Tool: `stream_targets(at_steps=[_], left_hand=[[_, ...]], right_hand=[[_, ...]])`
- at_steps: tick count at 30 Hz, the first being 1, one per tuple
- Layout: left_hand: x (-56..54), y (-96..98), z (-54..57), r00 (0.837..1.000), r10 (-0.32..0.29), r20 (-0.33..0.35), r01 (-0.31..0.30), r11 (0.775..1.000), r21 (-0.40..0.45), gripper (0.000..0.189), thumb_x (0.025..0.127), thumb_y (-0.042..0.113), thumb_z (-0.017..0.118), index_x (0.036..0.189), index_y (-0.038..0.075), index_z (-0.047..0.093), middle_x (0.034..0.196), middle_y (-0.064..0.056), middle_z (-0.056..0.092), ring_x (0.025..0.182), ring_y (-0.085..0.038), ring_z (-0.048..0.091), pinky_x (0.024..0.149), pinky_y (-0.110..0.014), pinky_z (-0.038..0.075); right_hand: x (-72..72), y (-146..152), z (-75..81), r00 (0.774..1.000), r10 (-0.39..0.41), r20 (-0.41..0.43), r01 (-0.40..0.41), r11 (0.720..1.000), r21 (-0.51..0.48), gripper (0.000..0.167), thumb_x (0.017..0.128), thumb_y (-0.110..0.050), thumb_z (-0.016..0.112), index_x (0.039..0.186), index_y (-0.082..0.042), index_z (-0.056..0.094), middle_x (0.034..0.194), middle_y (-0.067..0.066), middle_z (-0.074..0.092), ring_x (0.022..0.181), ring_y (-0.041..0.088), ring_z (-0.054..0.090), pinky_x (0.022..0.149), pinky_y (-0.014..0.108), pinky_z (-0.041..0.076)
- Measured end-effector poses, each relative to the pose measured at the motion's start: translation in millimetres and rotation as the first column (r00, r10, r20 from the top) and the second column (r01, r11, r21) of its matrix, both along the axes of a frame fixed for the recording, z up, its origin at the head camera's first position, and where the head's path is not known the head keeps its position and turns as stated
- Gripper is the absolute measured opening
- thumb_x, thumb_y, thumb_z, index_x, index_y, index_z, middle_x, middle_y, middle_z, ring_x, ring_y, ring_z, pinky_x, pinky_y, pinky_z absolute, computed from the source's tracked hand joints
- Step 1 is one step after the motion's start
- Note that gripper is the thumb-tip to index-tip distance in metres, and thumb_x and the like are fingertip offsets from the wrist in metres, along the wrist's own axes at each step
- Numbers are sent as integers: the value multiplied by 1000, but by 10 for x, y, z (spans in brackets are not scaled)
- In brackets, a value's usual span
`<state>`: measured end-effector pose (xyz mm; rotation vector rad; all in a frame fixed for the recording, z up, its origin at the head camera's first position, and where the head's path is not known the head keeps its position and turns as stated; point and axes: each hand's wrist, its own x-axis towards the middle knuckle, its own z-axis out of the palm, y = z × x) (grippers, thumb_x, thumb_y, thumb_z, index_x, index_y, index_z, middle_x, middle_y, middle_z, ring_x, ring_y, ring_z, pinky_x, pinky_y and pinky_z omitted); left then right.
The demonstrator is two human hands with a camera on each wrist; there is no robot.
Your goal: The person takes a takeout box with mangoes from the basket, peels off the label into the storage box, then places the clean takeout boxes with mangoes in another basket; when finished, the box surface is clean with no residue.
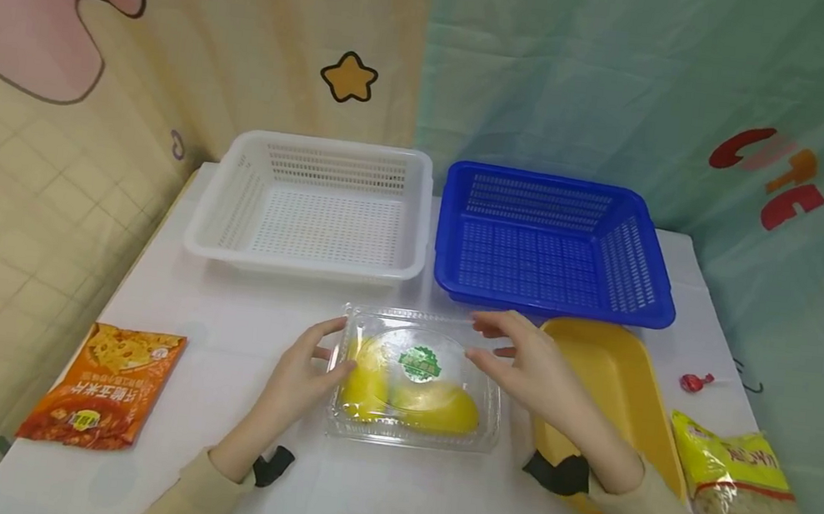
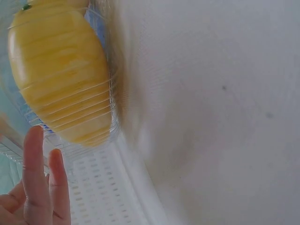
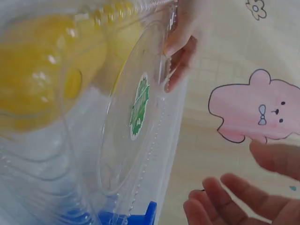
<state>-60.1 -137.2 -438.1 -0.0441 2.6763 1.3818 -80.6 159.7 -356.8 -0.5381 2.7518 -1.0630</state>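
A clear plastic clamshell box (image 1: 393, 435) with a green label (image 1: 419, 364) on its lid lies in the middle of the table. Through its walls show smooth yellow fruits (image 1: 433, 410), their exact kind unclear. At the box's left edge is my left hand (image 1: 305, 371), thumb at the lid's rim. Its extended fingers show beside the box in the left wrist view. My right hand (image 1: 529, 361) hovers by the far right corner, fingers spread and loosely bent, holding nothing. In the right wrist view it is apart from the lid.
A white basket (image 1: 309, 265) and a blue basket (image 1: 553, 308) stand behind the box. A yellow tray (image 1: 605, 357) lies under my right forearm. An orange snack bag (image 1: 108, 384) is at left; a red wrapped candy (image 1: 695, 382) and a yellow-topped food bag (image 1: 748, 502) are at right.
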Motion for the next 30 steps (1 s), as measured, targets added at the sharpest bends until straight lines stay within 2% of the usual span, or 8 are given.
stream_targets(at_steps=[2, 4, 7, 10, 14, 22, 30], left_hand=[[6, -5, -2, 1000, 7, 6, -7, 1000, 3, 64, 88, 16, 72, 146, 14, 45, 150, -7, 48, 111, -33, 61, 77, -39, 58], [10, -11, -9, 1000, 10, 13, -11, 1000, 9, 63, 88, 16, 72, 146, 15, 45, 150, -7, 48, 112, -33, 60, 77, -40, 58], [10, -18, -19, 1000, 11, 25, -11, 1000, 24, 63, 89, 17, 71, 146, 17, 44, 150, -7, 47, 112, -33, 59, 79, -40, 57], [8, -25, -22, 999, 7, 32, -8, 999, 31, 63, 90, 17, 70, 146, 18, 43, 150, -7, 46, 113, -33, 58, 79, -40, 57], [4, -28, -21, 999, 9, 34, -10, 999, 30, 63, 90, 18, 70, 147, 18, 43, 151, -7, 46, 113, -33, 58, 79, -40, 58], [-5, -15, -4, 999, 6, 36, -7, 1000, 28, 64, 90, 17, 70, 147, 17, 42, 151, -8, 45, 113, -34, 58, 79, -40, 58], [-16, -1, -9, 1000, -1, 30, 0, 1000, 28, 64, 89, 17, 71, 146, 18, 43, 150, -8, 46, 112, -33, 58, 79, -39, 58]], right_hand=[[-153, -132, 29, 994, 107, 10, -107, 994, 5, 38, 93, -22, 69, 126, -4, 62, 119, 12, 66, 107, 27, 64, 88, 40, 57], [-294, -265, 3, 975, 215, 48, -217, 975, 46, 34, 92, -23, 70, 121, -6, 66, 114, 8, 68, 102, 22, 64, 86, 34, 57], [-475, -451, -73, 929, 352, 114, -365, 924, 119, 27, 89, -23, 72, 112, -8, 70, 104, 3, 67, 95, 16, 61, 82, 25, 54], [-589, -582, -138, 898, 414, 149, -437, 879, 191, 17, 87, -21, 74, 101, -12, 71, 93, -1, 63, 87, 13, 57, 77, 21, 49], [-661, -687, -162, 886, 426, 184, -461, 851, 252, 8, 86, -17, 75, 91, -15, 70, 86, -1, 58, 81, 12, 51, 72, 21, 44], [-709, -742, -137, 894, 397, 208, -446, 834, 324, 10, 84, -20, 78, 88, -15, 69, 82, -1, 55, 79, 14, 48, 69, 23, 41], [-707, -779, -138, 897, 381, 223, -440, 817, 373, 9, 84, -17, 77, 84, -16, 68, 84, 0, 56, 80, 15, 50, 69, 24, 42]])
